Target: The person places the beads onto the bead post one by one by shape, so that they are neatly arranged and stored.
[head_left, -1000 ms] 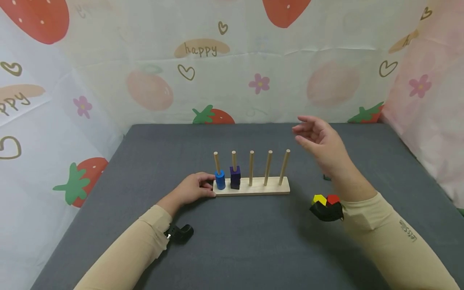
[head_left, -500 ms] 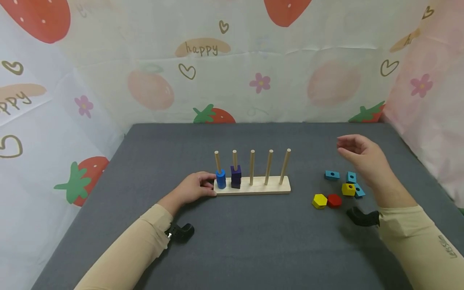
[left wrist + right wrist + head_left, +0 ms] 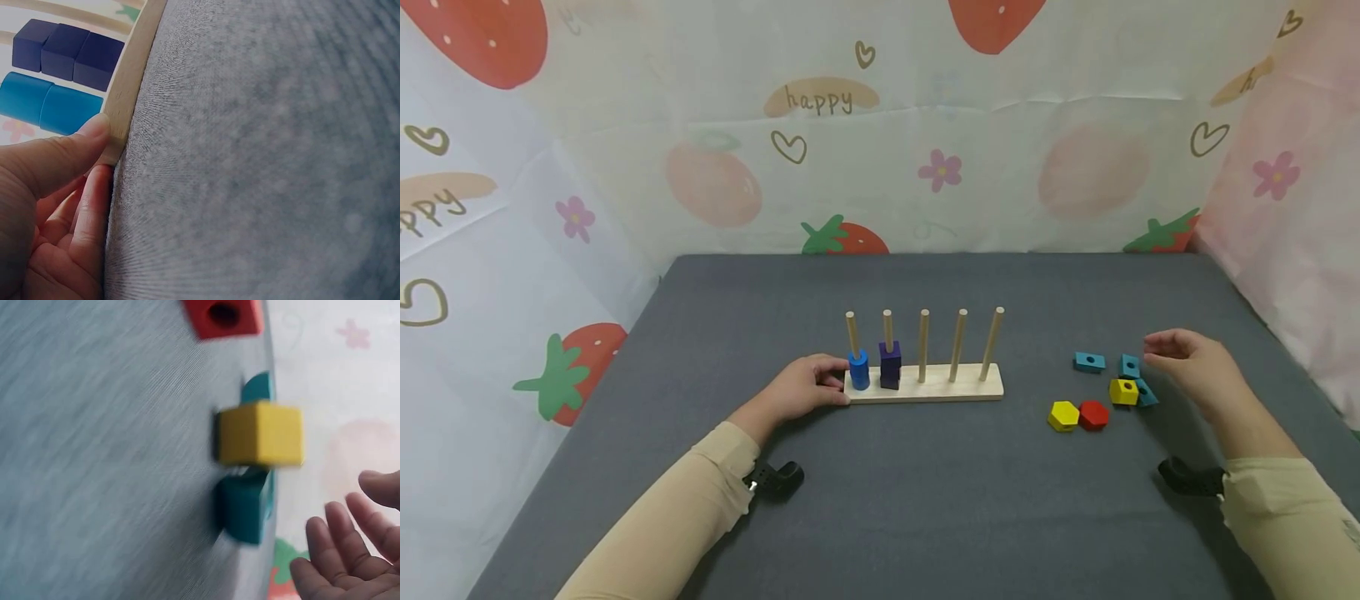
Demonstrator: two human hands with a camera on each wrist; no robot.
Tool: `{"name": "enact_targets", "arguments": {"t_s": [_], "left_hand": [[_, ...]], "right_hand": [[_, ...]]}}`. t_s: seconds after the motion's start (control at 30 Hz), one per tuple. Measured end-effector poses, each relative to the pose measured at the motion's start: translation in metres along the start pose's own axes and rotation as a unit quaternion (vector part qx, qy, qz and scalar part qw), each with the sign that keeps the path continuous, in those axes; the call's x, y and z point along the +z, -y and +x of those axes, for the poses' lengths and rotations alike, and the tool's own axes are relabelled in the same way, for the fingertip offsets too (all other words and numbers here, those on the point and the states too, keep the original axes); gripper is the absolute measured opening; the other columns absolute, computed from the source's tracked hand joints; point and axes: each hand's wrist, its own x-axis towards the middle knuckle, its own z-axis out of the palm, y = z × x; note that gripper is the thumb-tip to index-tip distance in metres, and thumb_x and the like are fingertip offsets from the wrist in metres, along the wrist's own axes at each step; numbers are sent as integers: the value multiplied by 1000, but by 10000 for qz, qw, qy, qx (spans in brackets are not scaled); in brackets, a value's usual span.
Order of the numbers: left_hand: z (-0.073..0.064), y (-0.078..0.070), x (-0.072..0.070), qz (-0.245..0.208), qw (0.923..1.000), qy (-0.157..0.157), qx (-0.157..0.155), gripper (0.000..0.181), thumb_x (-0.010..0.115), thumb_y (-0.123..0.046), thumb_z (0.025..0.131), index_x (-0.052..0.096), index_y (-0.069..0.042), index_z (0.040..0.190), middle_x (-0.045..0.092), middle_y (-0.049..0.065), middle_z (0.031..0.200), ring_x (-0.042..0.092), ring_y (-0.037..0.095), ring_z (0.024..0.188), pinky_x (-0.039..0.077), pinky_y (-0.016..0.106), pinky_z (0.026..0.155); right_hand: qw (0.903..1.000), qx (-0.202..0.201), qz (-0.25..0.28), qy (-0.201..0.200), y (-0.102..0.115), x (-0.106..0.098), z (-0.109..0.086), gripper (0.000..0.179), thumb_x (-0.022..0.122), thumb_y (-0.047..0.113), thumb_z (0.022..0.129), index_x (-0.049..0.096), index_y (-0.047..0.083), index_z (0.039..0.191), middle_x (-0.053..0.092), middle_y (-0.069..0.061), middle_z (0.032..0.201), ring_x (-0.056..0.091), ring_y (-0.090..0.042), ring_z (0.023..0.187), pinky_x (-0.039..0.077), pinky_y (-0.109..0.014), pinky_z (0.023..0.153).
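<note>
My left hand [image 3: 795, 389] grips the left end of a wooden peg board [image 3: 940, 385], the thumb [image 3: 94, 128] pressed on its edge. Two blue cylinders [image 3: 69, 103] are stacked on the first peg. Purple square blocks [image 3: 65, 51] fill the lower part of the second peg; the other three pegs are bare. My right hand [image 3: 1198, 371] holds nothing, fingers loosely bent, just right of a small teal block [image 3: 1129, 365]. Close by lie a yellow block [image 3: 1123, 392] and another teal block [image 3: 1146, 394]. In the right wrist view the fingers [image 3: 340, 531] are spread apart.
A teal block with a hole [image 3: 1089, 362] lies left of the cluster. Nearer the person, a yellow hexagonal block [image 3: 1063, 416] sits beside a red one [image 3: 1093, 415]. A printed cloth [image 3: 992, 183] hangs behind the dark grey table [image 3: 925, 500].
My right hand has moved right and down, from beyond the peg board to beside the loose blocks, uncovering them. My left hand has kept its grip on the peg board.
</note>
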Motion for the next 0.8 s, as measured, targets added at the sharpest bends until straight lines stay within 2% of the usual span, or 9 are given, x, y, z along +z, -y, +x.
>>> {"name": "enact_targets", "arguments": {"t_s": [0.07,0.13,0.4,0.53,0.63,0.7,0.8], "left_hand": [[0,0,0,13,10000,0,-21,52,75,-18,75,57,-7,123,59,4,101,58,11,84,46,28,75],[0,0,0,2,10000,5,-39,52,76,-18,75,57,-7,123,59,4,101,58,11,84,46,28,75],[0,0,0,20,10000,16,-18,53,75,-18,76,56,-6,123,59,4,100,58,11,83,46,28,74],[0,1,0,47,10000,11,-3,52,75,-19,76,57,-6,123,59,4,100,57,11,83,46,28,74],[0,1,1,-4,10000,-1,-15,52,76,-18,75,57,-6,123,60,4,99,58,11,83,46,27,73],[-1,0,0,-26,10000,4,16,52,76,-17,75,57,-5,123,60,4,99,58,10,83,46,27,73],[-1,-1,0,-62,10000,4,-3,53,76,-17,75,57,-5,123,60,4,100,58,10,83,46,26,73]], "right_hand": [[9997,166,-35,202,-7,-2,-1,54,50,37,93,42,-3,128,44,-27,125,41,-38,110,36,-53,86],[9989,265,-121,365,-13,-3,-2,55,51,37,92,42,-4,128,44,-28,125,40,-40,110,35,-54,86],[9962,360,-174,775,-28,-5,-5,59,56,37,90,42,-8,126,51,-26,117,44,-36,105,37,-51,84],[9947,288,-172,971,-32,-5,-5,60,60,34,88,43,-10,125,55,-21,114,50,-25,99,40,-46,83],[9927,216,-224,1168,-33,-6,-4,59,63,31,86,44,-10,125,55,-21,115,50,-13,92,42,-38,79],[9914,191,-336,1250,-33,-6,-5,60,64,31,86,45,-9,126,53,-23,118,50,-11,92,43,-33,77],[9896,167,-376,1376,-32,-6,-5,66,66,35,83,43,-9,127,48,-28,123,51,-22,98,43,-34,77]]}}
